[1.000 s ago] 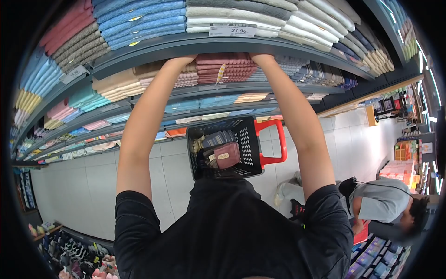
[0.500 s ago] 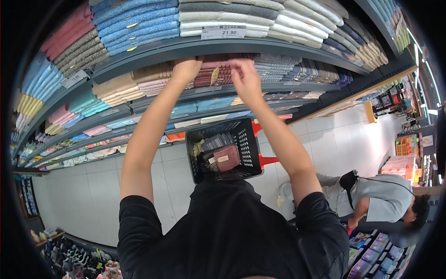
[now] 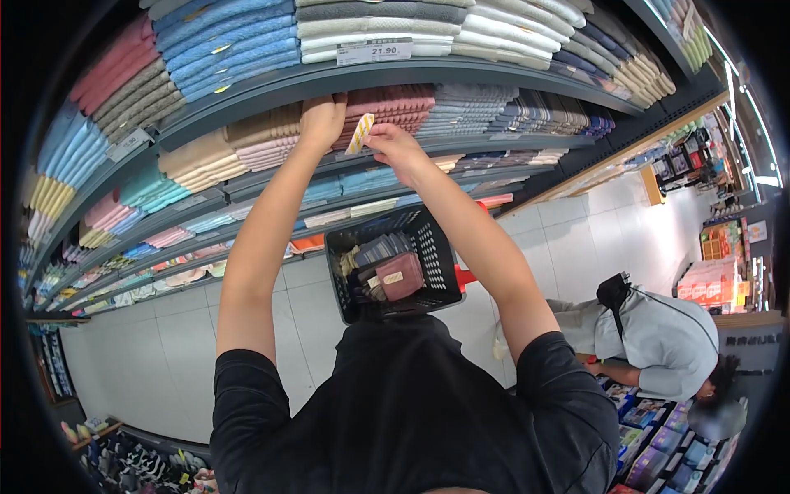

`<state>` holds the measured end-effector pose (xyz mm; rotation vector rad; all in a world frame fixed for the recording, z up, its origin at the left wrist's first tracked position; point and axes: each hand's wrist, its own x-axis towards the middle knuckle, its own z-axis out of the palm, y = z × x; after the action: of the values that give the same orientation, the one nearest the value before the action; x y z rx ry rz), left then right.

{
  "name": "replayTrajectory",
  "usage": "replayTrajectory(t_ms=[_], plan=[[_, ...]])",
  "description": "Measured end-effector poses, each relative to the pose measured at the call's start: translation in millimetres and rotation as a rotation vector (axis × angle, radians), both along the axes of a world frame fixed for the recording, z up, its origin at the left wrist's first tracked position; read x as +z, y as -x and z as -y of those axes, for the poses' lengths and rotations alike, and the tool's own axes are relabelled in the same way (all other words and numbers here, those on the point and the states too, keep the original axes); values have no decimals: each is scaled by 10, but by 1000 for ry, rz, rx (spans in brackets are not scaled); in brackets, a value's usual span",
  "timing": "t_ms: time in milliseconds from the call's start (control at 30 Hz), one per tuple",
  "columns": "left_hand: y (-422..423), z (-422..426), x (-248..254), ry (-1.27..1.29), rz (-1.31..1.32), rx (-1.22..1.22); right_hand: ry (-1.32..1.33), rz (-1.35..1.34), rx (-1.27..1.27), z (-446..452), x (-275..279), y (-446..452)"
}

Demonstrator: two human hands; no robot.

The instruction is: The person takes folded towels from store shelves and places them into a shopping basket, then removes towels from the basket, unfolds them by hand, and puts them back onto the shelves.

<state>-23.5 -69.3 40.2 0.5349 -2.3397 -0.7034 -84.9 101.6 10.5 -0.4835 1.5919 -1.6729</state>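
A stack of folded dusty-red towels (image 3: 397, 107) lies on the second shelf. My left hand (image 3: 322, 122) reaches in at the stack's left side, against the neighbouring brown towels (image 3: 267, 128); its fingertips are hidden there. In front of the red stack, my right hand (image 3: 397, 150) pinches a white and yellow label (image 3: 360, 134) between thumb and finger. Below my forearms, a black shopping basket (image 3: 346, 306) with red handle parts holds a dusty-red folded towel (image 3: 401, 278) and dark striped cloth (image 3: 383, 249).
Above hangs a shelf edge with a price card (image 3: 374, 52) and blue, grey and white towels. Lower shelves carry more folded towels. A person (image 3: 662, 337) in a light grey top bends over boxed goods (image 3: 658, 440) at the right. Pale floor tiles (image 3: 193, 350) lie beneath.
My right hand has moved down and left from the stack's right part and now grips the label. My left hand stays at the stack's left. The other person has bent lower.
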Motion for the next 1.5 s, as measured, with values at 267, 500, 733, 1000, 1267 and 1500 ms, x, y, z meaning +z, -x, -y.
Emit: replayTrajectory(t_ms=[267, 500, 733, 1000, 1267, 1500], plan=[[-285, 84, 0, -22, -38, 10, 256, 197, -68, -45, 286, -76], [-410, -94, 141, 102, -45, -147, 479, 239, -57, 8, 580, 92], [-273, -222, 266, 15, -92, -162, 232, -70, -50, 180, 634, 140], [-123, -102, 218, 80, 187, -154, -209, -998, -125, 202, 560, 295], [-124, -29, 219, 30, 310, -110, -456, -876, -139, 327, 818, 351], [-240, -54, 128, 124, 115, -133, -339, -1271, -282, 452, 397, 736]])
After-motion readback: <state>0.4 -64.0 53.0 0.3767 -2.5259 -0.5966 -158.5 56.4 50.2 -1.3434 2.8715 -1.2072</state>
